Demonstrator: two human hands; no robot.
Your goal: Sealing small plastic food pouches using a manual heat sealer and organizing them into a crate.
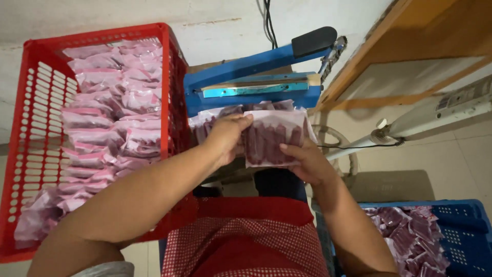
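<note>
Two hands grip one clear plastic pouch of dark red sticks (271,138) at frame centre: left hand (225,136) pinching its top, right hand (305,161) supporting below. Step: aligning; next needs the mouth flat on the blue heat sealer (251,82).

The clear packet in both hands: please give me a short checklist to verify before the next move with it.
1. Left hand holds the clear packet at its top left edge: ok.
2. Right hand supports its lower right side: ok.
3. Dark red sticks inside lie side by side: ok.
4. Blue sealer arm is raised, jaw free: ok.
5. Packet's open edge flat and clean: cannot tell.
6. Red crate has room left: ok.
</note>
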